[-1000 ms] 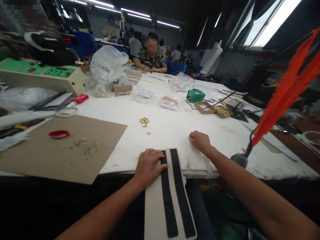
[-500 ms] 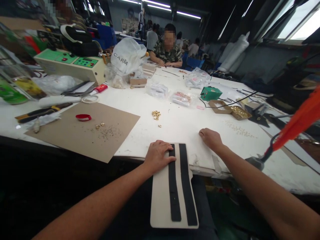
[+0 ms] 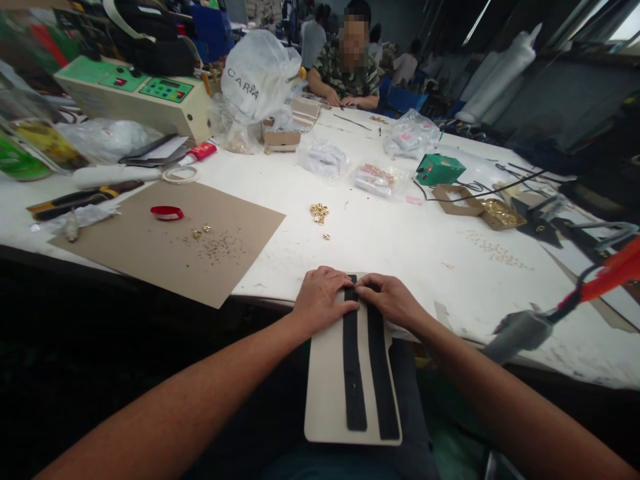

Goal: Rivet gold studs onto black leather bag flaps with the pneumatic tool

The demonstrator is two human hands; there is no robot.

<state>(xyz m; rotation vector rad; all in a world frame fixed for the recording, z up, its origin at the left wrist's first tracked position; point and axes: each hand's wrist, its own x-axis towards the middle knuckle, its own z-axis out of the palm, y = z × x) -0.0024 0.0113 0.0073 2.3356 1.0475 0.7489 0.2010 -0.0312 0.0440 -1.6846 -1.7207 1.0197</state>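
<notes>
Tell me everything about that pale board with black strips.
The pale board is a long, flat panel with rounded near corners and a leathery or card-like look. Two black strips run lengthwise; the left strip has a small mark near its lower end. Its far end seems propped on the white table. The left hand lies on the board; the right hand touches the left strip.

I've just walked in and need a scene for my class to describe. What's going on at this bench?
A person's left hand rests on a pale panel with two black strips along it, at the edge of a white table. The right hand works at the far end of the left strip; any small item there can't be made out. Gold pieces lie loosely piled beyond, and a co-worker is across the table.
</notes>
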